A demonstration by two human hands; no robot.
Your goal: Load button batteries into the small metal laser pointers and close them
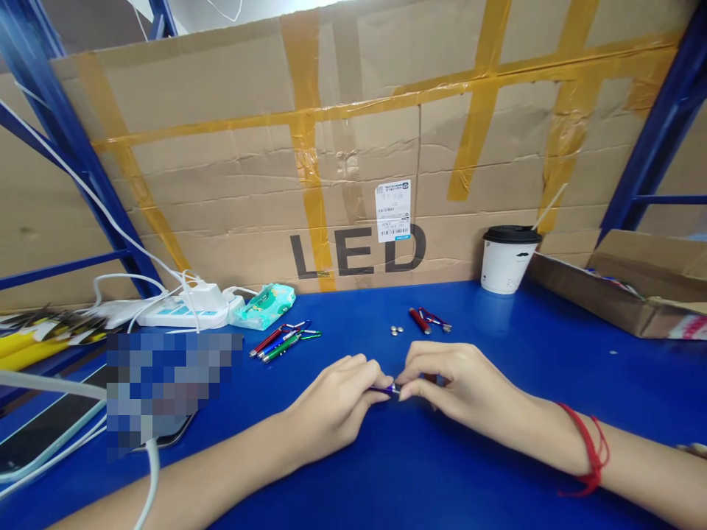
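Both hands (393,390) pinch what looks like a purple keychain light (388,388).

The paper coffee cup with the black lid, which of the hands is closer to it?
Right. The right hand lies below and a little left of the coffee cup; the left hand is farther left, across the small purple penlight both pinch.

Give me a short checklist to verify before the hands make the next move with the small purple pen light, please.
1. Both hands grip the purple pen light: left hand and right hand pinch it at either end. Ok.
2. Button cells lie apart from the hands. Ok.
3. Red pen light lies beyond the hands, untouched. Ok.
4. Paper cup stands upright, lid on. Ok.
5. Pen light open or closed: hidden by fingers. Cannot tell.
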